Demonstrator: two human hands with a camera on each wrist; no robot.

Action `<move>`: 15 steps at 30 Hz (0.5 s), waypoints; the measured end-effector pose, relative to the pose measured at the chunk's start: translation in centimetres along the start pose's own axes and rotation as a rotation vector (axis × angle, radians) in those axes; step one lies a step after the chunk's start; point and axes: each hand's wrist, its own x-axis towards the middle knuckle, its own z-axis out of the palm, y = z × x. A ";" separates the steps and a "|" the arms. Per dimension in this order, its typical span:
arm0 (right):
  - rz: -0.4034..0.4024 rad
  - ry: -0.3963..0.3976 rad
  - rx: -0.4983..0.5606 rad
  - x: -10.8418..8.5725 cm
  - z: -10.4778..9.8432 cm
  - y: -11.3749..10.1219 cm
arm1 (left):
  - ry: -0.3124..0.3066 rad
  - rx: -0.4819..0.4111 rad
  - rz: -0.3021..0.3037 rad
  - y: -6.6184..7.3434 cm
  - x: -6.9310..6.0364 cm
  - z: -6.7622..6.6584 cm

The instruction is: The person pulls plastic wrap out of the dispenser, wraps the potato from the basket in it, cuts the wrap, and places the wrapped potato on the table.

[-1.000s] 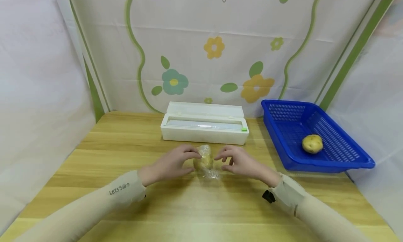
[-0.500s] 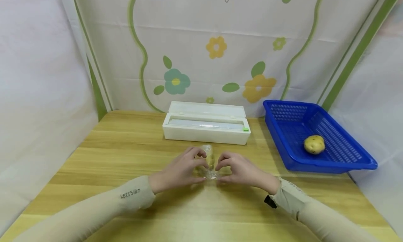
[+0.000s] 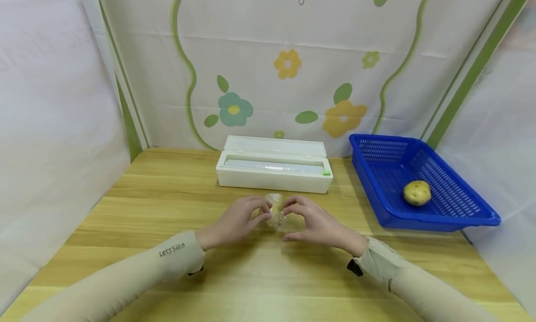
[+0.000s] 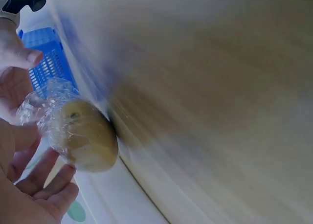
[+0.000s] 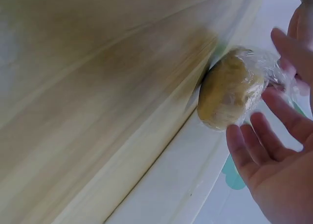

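A potato (image 4: 93,136) lies on the table, wrapped in clear cling film (image 5: 264,67) that is bunched up on the side toward the person. My left hand (image 3: 238,219) is at its left, thumb and forefinger close together on the gathered film. In the left wrist view the left thumb presses the film, and the other fingers reach along the potato. On the other side, my right hand (image 3: 320,222) has its fingertips at the film and potato. Its thumb stands well apart from the fingers. The head view shows the potato only partly through the film.
Behind the hands stands a long white box (image 3: 274,177) with its lid up and a roll inside. To the right, a blue plastic basket (image 3: 372,191) holds another potato (image 3: 417,193). A patterned cloth (image 3: 259,89) closes off the table's back.
The near flap of film has been folded up onto the potato. The left thumb moved up with it toward the forefinger, while the right thumb is spread from the fingers.
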 end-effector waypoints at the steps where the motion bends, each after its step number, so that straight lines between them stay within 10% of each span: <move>1: 0.002 0.015 0.001 0.1 0.1 0.1 | 0.008 -0.002 0.003 -0.1 0.1 0.0; 15: -0.027 0.124 0.062 2.3 0.7 0.8 | 0.080 0.095 0.061 0.0 0.9 0.5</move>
